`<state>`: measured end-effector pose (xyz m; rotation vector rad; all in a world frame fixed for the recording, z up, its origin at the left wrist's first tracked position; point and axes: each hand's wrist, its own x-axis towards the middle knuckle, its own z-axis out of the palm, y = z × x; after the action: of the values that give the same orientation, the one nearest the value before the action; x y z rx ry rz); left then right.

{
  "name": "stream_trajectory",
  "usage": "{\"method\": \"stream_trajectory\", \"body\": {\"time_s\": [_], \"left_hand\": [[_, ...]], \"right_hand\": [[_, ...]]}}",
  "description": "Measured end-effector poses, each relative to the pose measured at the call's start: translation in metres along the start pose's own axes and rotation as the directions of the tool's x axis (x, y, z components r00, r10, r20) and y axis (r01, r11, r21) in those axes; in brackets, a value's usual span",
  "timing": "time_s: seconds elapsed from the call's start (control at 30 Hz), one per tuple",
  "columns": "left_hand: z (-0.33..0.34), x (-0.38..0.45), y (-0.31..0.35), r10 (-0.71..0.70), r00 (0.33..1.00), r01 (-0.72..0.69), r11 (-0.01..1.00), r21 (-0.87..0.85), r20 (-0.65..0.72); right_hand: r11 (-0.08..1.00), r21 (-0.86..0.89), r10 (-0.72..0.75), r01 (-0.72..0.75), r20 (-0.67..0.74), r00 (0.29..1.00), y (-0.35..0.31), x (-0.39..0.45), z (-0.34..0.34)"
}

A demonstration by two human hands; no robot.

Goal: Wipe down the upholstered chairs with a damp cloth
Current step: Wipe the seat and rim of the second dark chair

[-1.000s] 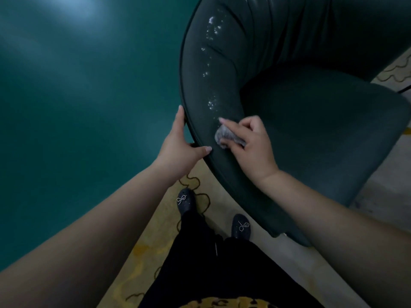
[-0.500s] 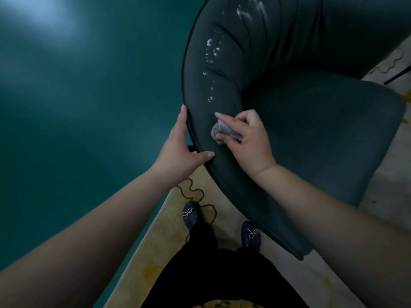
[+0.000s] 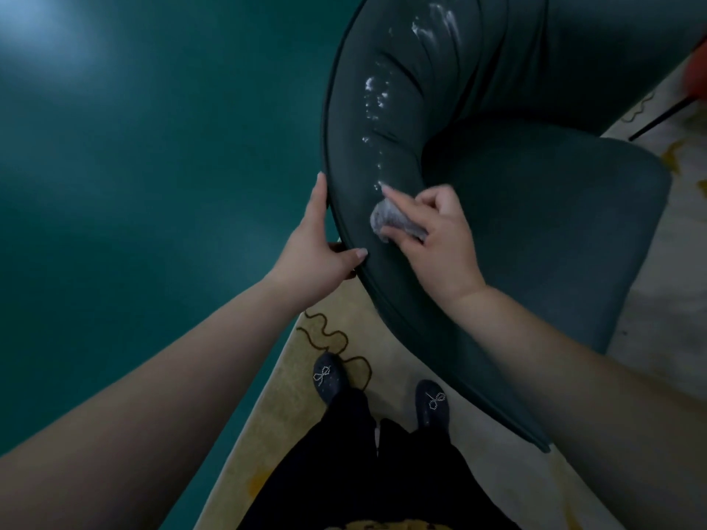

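From the head view, one dark green upholstered chair [image 3: 535, 208] fills the right side, its curved backrest streaked with white foam spots [image 3: 377, 95]. The right hand [image 3: 432, 239] pinches one small grey cloth [image 3: 394, 223] against the backrest's near inner face. The left hand [image 3: 317, 254] clasps the chair's piped edge. Two dark shoes [image 3: 329, 376] stand on one patterned rug [image 3: 306, 338].

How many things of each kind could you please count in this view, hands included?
Hands: 2, left hand and right hand
Chair: 1
Cloth: 1
Shoes: 2, left shoe and right shoe
Rug: 1
Total: 7
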<state>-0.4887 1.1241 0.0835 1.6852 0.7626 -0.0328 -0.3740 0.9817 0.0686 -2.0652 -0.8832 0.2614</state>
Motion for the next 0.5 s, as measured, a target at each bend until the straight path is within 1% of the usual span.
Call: {"method": "stream_trajectory", "body": {"time_s": [0.07, 0.13, 0.3, 0.37, 0.43, 0.5], "left_hand": [[-0.004, 0.005, 0.002, -0.004, 1.0, 0.004, 1.0, -0.007, 0.02], [-0.006, 0.009, 0.002, 0.004, 0.999, -0.004, 1.0, -0.009, 0.043], [-0.007, 0.012, 0.002, 0.012, 0.998, -0.01, 1.0, -0.02, 0.065], [-0.009, 0.017, 0.002, -0.005, 0.998, 0.007, 1.0, -0.028, 0.07], [-0.012, 0.024, 0.006, -0.008, 0.998, 0.009, 1.0, -0.027, 0.069], [-0.017, 0.033, 0.011, -0.006, 0.998, 0.007, 1.0, -0.018, 0.059]], "right_hand": [[1.0, -0.031, 0.002, -0.002, -0.002, 1.0, -0.001, -0.023, -0.006], [0.999, -0.042, 0.03, -0.031, -0.032, 0.999, -0.001, -0.023, -0.003], [0.998, -0.002, 0.064, -0.065, -0.125, 0.99, -0.008, 0.039, 0.021], [0.998, 0.005, 0.059, -0.059, -0.116, 0.992, -0.007, 0.038, 0.019], [1.0, -0.023, 0.009, -0.011, -0.092, 0.996, -0.005, 0.018, 0.013], [0.999, -0.035, -0.01, 0.007, -0.087, 0.996, -0.003, 0.002, 0.01]]}}
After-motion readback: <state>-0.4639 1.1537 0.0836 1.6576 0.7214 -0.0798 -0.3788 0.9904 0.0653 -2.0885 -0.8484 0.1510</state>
